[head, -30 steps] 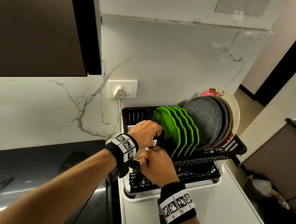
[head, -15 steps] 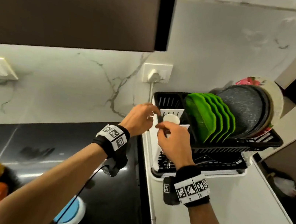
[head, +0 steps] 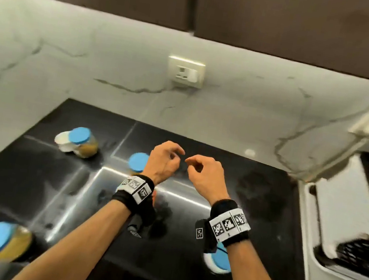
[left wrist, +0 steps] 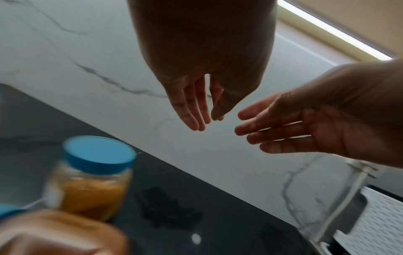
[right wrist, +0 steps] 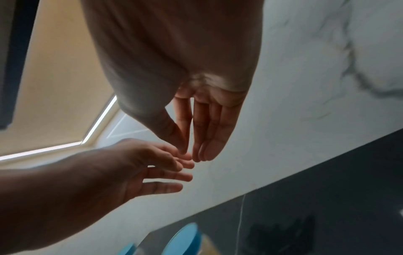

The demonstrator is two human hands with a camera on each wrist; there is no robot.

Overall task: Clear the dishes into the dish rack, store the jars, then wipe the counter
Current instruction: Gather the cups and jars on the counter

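Observation:
Both hands hover close together above the black counter [head: 267, 189], holding nothing. My left hand [head: 173, 155] has loosely curled fingers, and in the left wrist view the left hand [left wrist: 205, 117] hangs relaxed. My right hand [head: 193, 164] is just to its right, also relaxed, and the right hand [right wrist: 191, 153] shows nearly straight fingers. Several blue-lidded jars stand on the counter: one at the back left [head: 79, 141], one partly hidden behind my left hand [head: 136, 161], one at the front left [head: 0, 241], one under my right wrist [head: 219, 264]. A jar of orange powder [left wrist: 93, 174] stands below my left hand.
The dish rack [head: 360, 216] on its white tray shows blurred at the right edge. A marble wall with a socket [head: 185, 72] backs the counter, and dark cabinets hang above. A white cord [head: 320, 159] runs down the wall near the rack.
The view has swung left from the dish rack to the counter with the jars. Both hands have left the white cup at the rack and moved left, empty.

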